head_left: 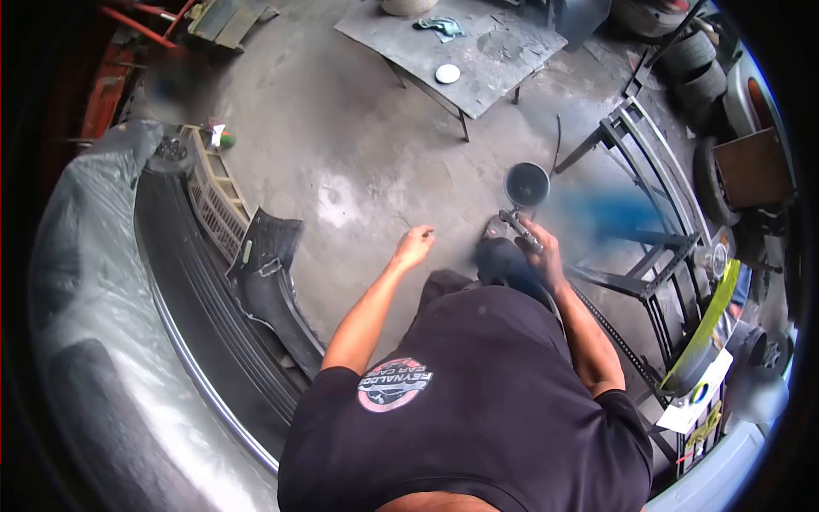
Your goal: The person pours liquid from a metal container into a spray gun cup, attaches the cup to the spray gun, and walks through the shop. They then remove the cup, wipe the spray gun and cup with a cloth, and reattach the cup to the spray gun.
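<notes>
My right hand (543, 251) is wrapped round a metallic spray gun (519, 229), held in front of my body. Just beyond the gun is a round dark container (527, 184), seen from above. My left hand (415, 246) is held out over the concrete floor, its fingers curled together; whether anything small is between them is too small to tell. A wide gap separates my two hands. Below the gun, my dark shoe (495, 228) shows on the floor.
A grey table (405, 38) with a cloth (441, 27) and a white lid (447, 73) stands ahead. Left are a plastic-covered vehicle (94, 299) and a dark bumper piece (271, 282). A black metal rack (661, 247) and tyres (689, 55) occupy the right.
</notes>
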A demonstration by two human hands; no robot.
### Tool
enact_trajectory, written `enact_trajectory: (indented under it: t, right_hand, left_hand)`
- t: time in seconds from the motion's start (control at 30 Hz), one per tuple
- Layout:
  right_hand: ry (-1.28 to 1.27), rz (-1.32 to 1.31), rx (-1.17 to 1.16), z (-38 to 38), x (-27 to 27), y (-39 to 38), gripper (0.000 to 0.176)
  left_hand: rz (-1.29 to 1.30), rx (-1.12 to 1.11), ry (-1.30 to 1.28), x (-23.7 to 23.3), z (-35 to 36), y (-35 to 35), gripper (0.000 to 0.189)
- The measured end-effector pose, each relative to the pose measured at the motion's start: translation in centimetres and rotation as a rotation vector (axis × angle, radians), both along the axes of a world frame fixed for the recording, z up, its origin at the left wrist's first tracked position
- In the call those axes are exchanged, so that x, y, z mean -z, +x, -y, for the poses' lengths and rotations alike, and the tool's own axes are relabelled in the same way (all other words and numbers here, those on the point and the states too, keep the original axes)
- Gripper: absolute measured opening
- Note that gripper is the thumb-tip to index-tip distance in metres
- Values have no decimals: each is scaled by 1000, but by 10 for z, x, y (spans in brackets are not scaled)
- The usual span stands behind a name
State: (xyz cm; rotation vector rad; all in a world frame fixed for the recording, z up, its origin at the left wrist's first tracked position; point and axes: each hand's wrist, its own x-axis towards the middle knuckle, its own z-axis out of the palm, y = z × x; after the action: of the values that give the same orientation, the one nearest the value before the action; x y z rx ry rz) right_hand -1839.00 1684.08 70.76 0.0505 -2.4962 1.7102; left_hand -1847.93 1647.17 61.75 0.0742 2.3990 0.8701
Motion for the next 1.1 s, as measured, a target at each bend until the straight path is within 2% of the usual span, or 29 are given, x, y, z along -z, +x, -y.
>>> enact_trajectory:
  t: [0.1, 0.17, 0.23, 0.33, 0.4, 0.43, 0.5, 0.57, 0.7, 0.9, 0.97, 1.0, 1.07, 1.1]
  right_hand:
    - [56, 110, 5, -2, -8, -56, 51]
    - [51, 168, 36, 0, -12, -92, 51]
    - [57, 113, 126, 2, -6, -121, 50]
    - [11, 211, 226, 15, -12, -157, 50]
    - [0, 264, 296, 20, -8, -168, 49]
    - [11, 293, 336, 24, -12, -173, 49]
    - [33, 373, 404, 31, -18, -183, 51]
    - [31, 404, 504, 45, -20, -190, 53]
    - [-4, 497, 686, 74, -34, -211, 55]
    - [29, 516, 788, 100, -33, -228, 53]
    - [38, 505, 835, 104, -30, -230, 53]
    - [43, 490, 845, 106, -30, -230, 53]
    - [51, 480, 874, 111, -33, -230, 52]
    - [46, 470, 894, 113, -35, -230, 52]
  left_hand:
    - [-26, 29, -2, -8, -24, -81, 45]
    - [-192, 92, -54, -1, -42, -144, 47]
    - [-302, 159, -7, 10, -63, -212, 51]
    - [-464, 237, 25, 46, -98, -325, 58]
    - [-520, 362, -72, 61, -127, -399, 64]
    - [-477, 356, -136, 59, -144, -425, 70]
    - [-473, 455, -213, 85, -160, -481, 81]
    - [-501, 548, -263, 99, -167, -516, 81]
    - [-429, 729, -318, 107, -172, -555, 81]
    - [-498, 885, -284, 104, -182, -565, 79]
    - [-484, 714, 8, 74, -198, -556, 76]
    - [-489, 743, 14, 52, -209, -549, 76]
    - [-20, 631, 527, -6, -232, -525, 70]
    - [-25, 653, 528, -42, -240, -509, 70]
